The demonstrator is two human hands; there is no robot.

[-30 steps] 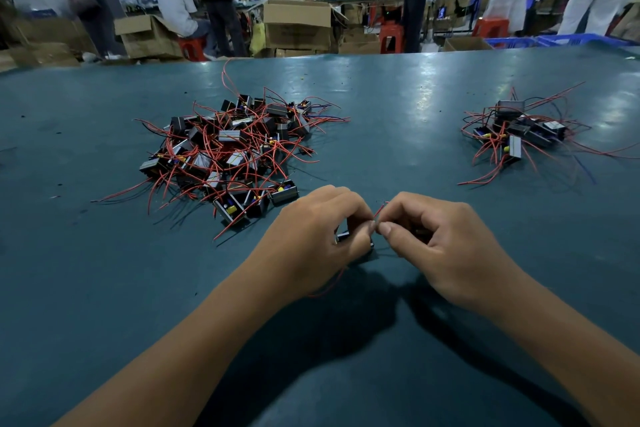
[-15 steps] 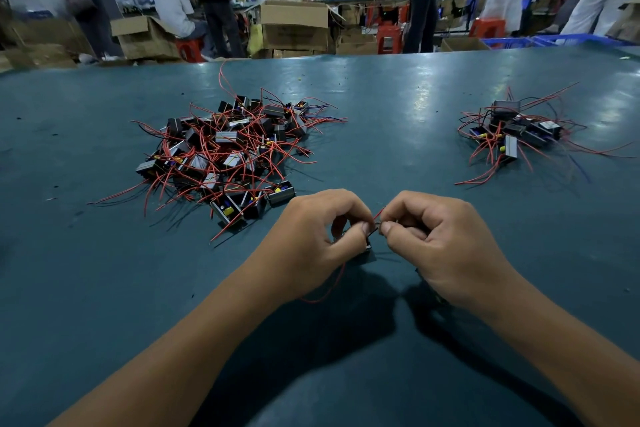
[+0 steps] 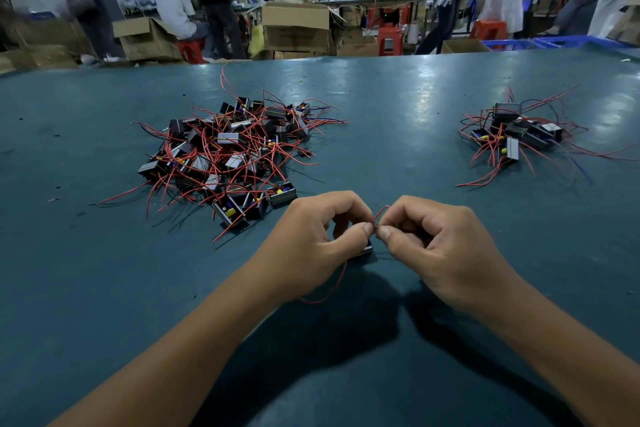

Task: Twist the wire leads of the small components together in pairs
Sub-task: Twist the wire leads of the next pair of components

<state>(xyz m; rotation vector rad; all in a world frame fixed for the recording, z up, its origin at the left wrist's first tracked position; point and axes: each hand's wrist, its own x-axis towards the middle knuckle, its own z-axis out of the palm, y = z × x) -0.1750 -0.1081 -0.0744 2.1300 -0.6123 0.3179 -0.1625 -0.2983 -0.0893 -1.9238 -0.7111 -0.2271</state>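
Pinching red wire leads (image 3: 378,215) between thumb and forefinger, left hand (image 3: 317,239) and right hand (image 3: 440,246) meeting tip to tip, other fingers curled in. Tucked under the left hand's thumb, a small black component (image 3: 363,251), only an edge showing, resting on or just above the green table (image 3: 381,107); cannot tell which. Trailing from beneath the left hand toward the wrist, one loose red lead (image 3: 332,291) lying in a curve on the table. Beyond the left hand and just beside it, a large pile of components (image 3: 228,149) tangled in red wires. Beyond the right hand and well apart from it, a smaller pile (image 3: 512,135) with red and blue wires. Past the table's far edge, cardboard boxes (image 3: 294,28), red stools (image 3: 389,40) and people at other benches.
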